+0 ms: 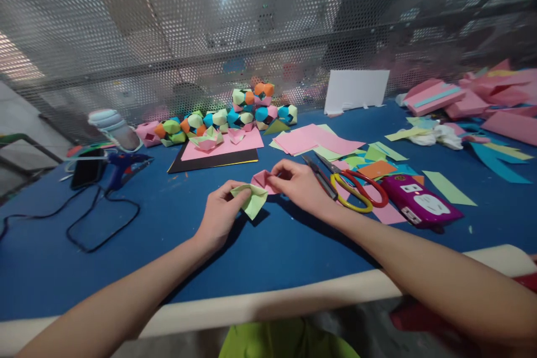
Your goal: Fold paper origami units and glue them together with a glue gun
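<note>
Over the middle of the blue table, my left hand (222,210) pinches a folded light-green paper piece (254,202), thumb on its top. Right beside it, a folded pink paper piece (260,180) is gripped between the thumb and fingers of my right hand (297,183). The two pieces meet or overlap at their edges; whether they are joined I cannot tell. Close to my right hand lie a dark cutter (321,178) and scissors (356,193) with red and yellow handles.
Folded paper balls (241,118) are stacked at the back. Loose pink sheets (316,140) lie before them. A blue glue gun (126,168) with its cord lies left, near a bottle (115,128). A purple packet (419,201) and pink paper scraps (499,92) are on the right.
</note>
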The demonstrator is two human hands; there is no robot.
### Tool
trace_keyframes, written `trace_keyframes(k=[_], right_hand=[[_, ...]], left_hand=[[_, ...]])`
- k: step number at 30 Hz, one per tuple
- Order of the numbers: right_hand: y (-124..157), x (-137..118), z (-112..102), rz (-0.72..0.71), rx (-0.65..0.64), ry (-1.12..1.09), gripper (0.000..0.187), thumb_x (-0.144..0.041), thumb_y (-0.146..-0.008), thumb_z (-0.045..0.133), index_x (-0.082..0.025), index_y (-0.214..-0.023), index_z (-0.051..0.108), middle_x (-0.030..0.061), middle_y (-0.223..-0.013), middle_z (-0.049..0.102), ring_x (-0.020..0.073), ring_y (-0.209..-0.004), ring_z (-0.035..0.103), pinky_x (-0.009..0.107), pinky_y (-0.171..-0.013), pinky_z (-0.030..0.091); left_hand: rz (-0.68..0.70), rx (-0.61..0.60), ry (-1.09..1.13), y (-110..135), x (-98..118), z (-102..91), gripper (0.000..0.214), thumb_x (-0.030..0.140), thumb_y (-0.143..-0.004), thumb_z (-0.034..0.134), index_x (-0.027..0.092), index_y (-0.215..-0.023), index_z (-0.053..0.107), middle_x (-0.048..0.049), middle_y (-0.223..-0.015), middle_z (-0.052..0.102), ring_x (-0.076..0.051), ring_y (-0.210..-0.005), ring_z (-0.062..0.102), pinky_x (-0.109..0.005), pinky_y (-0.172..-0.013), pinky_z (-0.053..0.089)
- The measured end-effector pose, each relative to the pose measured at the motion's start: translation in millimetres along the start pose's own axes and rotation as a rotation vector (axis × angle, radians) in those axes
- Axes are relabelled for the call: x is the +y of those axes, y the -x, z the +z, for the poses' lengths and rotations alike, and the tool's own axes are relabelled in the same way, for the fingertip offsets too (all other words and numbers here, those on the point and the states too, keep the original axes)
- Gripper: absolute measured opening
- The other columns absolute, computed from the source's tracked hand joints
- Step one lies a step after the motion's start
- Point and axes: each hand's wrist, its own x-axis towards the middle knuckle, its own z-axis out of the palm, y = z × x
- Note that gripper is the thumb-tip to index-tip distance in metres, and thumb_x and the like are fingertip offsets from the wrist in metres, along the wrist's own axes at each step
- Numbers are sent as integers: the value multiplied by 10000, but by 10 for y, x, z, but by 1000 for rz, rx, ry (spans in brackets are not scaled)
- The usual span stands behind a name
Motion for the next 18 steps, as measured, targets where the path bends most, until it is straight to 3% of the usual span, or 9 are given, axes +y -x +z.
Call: trace_keyframes(k=[5,9,12,18], right_hand=[[70,-21,131,15,-65,-66,224,-382,-744,613,-187,-655,547,-17,-618,568,112,-561,496,245,-531,374],[87,-46,144,63,-104,-131,235,-396,-745,617,-190,-666,539,-33,-580,540,103,-506,495,237,-488,363],[91,-48,152,88,-130,-191,232,-389,-734,630,-190,-665,532,-36,-581,543,105,-507,519,238,-498,386],[99,-44,212,179,-167,-286,237,-388,-697,650,-186,-660,532,-31,-588,565,116,-531,539,245,-520,410]], left_hand=[[118,99,-228,15,-21,10,131,312,-711,672,182,-714,674,5,-735,574,-130,-668,500,-242,-604,376],[190,148,-301,-8,-91,-1,90,282,-706,671,193,-692,669,-22,-885,534,-162,-850,526,-237,-651,401],[155,116,-185,-10,-106,17,126,294,-706,677,179,-726,631,-47,-1019,546,-191,-974,551,-262,-740,445],[25,76,134,-5,-99,74,326,282,-664,737,189,-874,505,-57,-1051,638,-182,-905,629,-302,-759,487]])
